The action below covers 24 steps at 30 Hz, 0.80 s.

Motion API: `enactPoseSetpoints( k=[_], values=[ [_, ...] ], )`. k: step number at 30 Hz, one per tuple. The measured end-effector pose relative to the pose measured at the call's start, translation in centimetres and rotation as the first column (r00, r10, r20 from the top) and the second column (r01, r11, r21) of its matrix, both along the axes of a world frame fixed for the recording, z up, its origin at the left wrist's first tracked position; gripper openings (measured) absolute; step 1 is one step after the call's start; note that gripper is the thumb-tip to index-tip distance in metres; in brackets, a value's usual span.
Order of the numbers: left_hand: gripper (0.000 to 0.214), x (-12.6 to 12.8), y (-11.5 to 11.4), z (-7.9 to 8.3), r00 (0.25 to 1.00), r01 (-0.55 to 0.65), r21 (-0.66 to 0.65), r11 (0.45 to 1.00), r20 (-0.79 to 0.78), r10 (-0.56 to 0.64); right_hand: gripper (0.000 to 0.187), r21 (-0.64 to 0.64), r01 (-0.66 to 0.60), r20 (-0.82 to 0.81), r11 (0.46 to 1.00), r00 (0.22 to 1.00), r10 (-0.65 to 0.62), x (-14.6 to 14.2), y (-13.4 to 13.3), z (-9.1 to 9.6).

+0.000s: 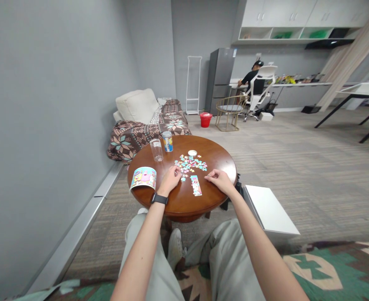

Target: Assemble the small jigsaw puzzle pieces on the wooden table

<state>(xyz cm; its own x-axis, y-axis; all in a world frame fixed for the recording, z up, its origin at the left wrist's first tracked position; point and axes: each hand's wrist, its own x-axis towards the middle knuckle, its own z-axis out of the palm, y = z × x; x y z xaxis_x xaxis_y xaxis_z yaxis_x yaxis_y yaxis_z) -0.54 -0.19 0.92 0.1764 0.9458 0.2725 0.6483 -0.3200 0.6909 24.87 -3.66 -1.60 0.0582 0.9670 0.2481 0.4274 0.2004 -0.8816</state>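
On the round wooden table (178, 202) lies a loose heap of small colourful jigsaw puzzle pieces (192, 163). My left hand (171, 179), with a black band on its wrist, rests at the near left edge of the heap. Its fingers are curled together, and what is in them, if anything, is hidden. A narrow joined strip of puzzle (196, 185) lies between my hands. Just right of that strip, my right hand (219, 179) pinches a puzzle piece, mostly covered by the fingertips. To the left, a curved picture sheet (144, 177) shows cartoon figures.
A clear glass (156, 150) and a printed can (167, 141) stand at the table's back left. Behind the pieces lies a round white lid (192, 153). A white box (269, 208) is right of the table. Farther back, a person (251, 77) sits at a counter.
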Motion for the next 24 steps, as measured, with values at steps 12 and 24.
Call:
enactPoseSetpoints(
  k=[12, 24],
  values=[
    [0.013, 0.0, 0.1, -0.3, 1.0, 0.014, 0.019, 1.0, 0.01, -0.014, 0.029, -0.015, -0.084, -0.051, 0.996, 0.995, 0.084, 0.0, 0.2, 0.1],
    [0.013, 0.0, 0.1, -0.2, 1.0, 0.001, -0.011, 1.0, -0.012, -0.002, 0.028, 0.106, -0.028, 0.091, 0.994, 0.996, 0.018, 0.1, 0.1, -0.3]
  ],
)
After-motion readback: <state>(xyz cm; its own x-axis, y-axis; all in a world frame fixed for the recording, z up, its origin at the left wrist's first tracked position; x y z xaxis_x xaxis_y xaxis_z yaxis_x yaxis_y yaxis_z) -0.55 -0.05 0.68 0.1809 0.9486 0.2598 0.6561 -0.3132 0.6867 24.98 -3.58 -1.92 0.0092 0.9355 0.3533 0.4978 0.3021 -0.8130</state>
